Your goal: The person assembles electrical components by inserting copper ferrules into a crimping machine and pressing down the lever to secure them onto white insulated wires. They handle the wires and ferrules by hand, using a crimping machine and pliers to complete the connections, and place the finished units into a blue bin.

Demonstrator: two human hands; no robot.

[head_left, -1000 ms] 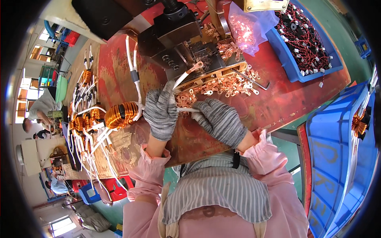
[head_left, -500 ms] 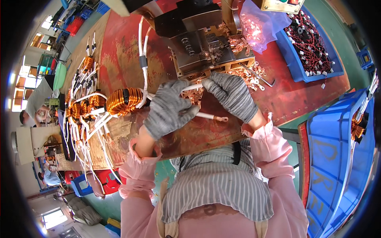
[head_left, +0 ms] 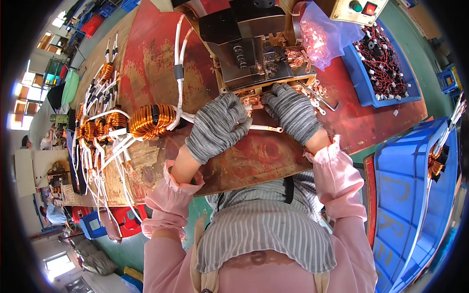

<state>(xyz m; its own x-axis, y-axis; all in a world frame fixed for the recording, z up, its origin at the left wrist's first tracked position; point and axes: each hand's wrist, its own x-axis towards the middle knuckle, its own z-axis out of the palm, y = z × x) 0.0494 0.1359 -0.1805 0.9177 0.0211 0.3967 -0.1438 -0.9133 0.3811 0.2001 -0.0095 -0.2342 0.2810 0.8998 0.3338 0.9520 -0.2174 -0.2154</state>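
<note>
My left hand, in a grey striped knit glove, is closed around the white leads of a copper-wound ring coil. One white lead comes out past its fingers and ends in a copper lug. My right hand, gloved alike, reaches to the loose copper lugs at the foot of a dark press. Its fingers are bent together, and whatever lies between the tips is hidden. Another pair of white leads stretches up from the coil, banded in black.
More coils with white leads crowd the table's left side. A hex key lies by the lugs. A clear bag of lugs and a blue bin of wired parts stand at right. Below them is a blue crate.
My right hand has let go of the white lead and moved right and down to the copper lugs. My left hand has drawn closed over the leads.
</note>
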